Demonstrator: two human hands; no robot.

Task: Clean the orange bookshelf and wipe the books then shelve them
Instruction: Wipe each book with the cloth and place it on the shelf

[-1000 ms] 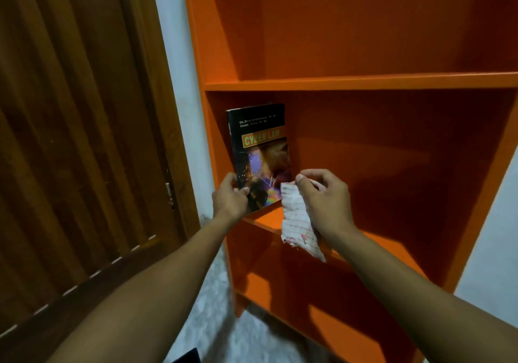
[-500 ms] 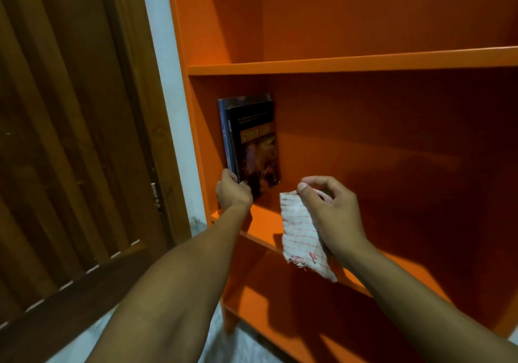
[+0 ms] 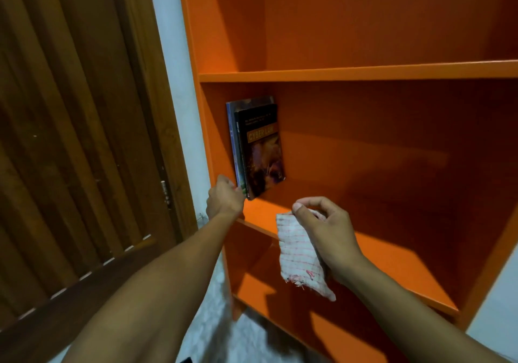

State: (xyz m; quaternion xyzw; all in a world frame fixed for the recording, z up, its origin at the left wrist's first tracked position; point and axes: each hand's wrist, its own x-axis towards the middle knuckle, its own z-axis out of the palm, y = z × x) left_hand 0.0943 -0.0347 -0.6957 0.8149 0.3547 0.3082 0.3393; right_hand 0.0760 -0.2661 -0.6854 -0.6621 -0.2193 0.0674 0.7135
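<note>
books [image 3: 259, 149]: two, upright, long axis vertical, against left wall of middle shelf [image 3: 364, 72], up and left of both hands. left hand [image 3: 224, 201] nearer, at bottom front corner, fingers curled; grip unclear. right hand [image 3: 322, 231] pinches cloth [image 3: 300, 256], near, apart. rear book mostly hidden.

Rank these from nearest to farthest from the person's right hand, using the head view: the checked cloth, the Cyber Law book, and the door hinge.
1. Checked cloth: held in the right hand itself, hanging below it.
2. Cyber Law book: up and to the left, standing on the orange shelf.
3. Door hinge: farthest left, on the wooden door's edge.
</note>
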